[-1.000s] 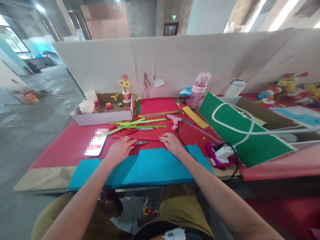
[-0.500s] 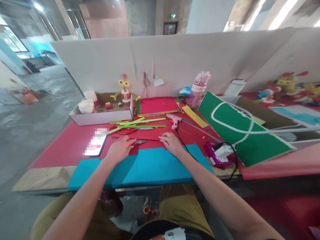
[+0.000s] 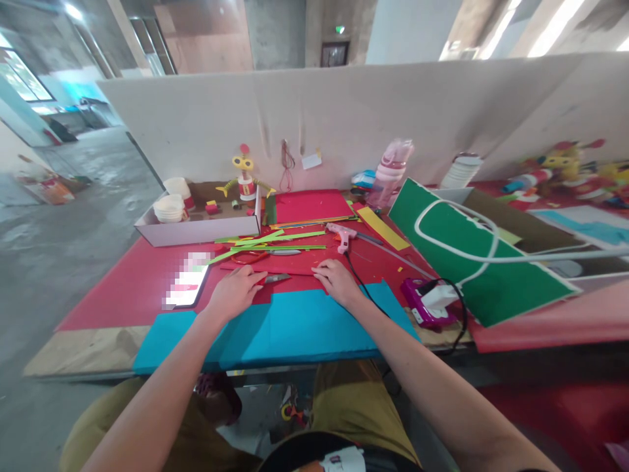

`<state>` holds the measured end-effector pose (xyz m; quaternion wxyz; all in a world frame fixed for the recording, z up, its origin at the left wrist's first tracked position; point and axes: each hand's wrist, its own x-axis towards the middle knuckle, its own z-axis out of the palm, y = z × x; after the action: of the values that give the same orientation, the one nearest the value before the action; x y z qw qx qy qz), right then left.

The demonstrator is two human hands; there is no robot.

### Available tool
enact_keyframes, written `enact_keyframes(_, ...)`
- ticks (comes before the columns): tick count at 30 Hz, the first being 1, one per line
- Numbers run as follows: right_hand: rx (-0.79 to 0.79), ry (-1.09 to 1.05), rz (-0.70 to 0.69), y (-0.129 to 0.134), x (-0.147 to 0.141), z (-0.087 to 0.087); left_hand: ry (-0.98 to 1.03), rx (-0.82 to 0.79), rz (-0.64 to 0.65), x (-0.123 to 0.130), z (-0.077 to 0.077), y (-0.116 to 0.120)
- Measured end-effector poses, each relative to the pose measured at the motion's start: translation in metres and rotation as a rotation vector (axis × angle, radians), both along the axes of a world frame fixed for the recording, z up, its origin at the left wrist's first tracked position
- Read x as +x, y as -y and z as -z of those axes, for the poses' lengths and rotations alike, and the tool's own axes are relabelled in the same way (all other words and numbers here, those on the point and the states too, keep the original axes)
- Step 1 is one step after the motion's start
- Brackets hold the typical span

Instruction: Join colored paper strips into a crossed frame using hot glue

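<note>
A long folded strip of red paper (image 3: 287, 269) lies across the table between my hands. My left hand (image 3: 234, 290) is closed over its left part, thumb and fingertips pressed together at the near edge. At the other end, the bent fingers of my right hand (image 3: 338, 280) are pressed on the strip. Beside my left thumb a grey pointed blade (image 3: 278, 278) sticks out; its handle is mostly hidden by the hand. Under both forearms, a blue sheet (image 3: 304, 328) covers the table's front edge.
Green paper strips (image 3: 280, 241), orange-handled scissors (image 3: 250, 257) and a pink glue gun (image 3: 343, 237) lie beyond my hands. A phone (image 3: 189, 282) is to the left; a purple power strip (image 3: 430, 308) and green board (image 3: 457, 255) are right. A box (image 3: 201, 231) holds cups and a figure.
Almost nothing differs. Both hands stay on the red strip in the same places, and the view has shifted very slightly.
</note>
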<state>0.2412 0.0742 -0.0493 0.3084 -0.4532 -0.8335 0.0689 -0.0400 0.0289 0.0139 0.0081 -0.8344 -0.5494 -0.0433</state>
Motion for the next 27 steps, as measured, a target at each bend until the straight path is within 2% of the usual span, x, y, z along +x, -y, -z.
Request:
enact_keyframes(13, -0.003, -0.004, -0.004, -0.0007, 0.0004, 0.0013, 0.004, 0.011, 0.016, 0.0010, 0.0017, 0.0003)
enact_keyframes(27, -0.009, 0.000, -0.010, 0.0012, 0.0001, -0.0010, -0.013, -0.010, -0.023, 0.0010, 0.0025, -0.0029)
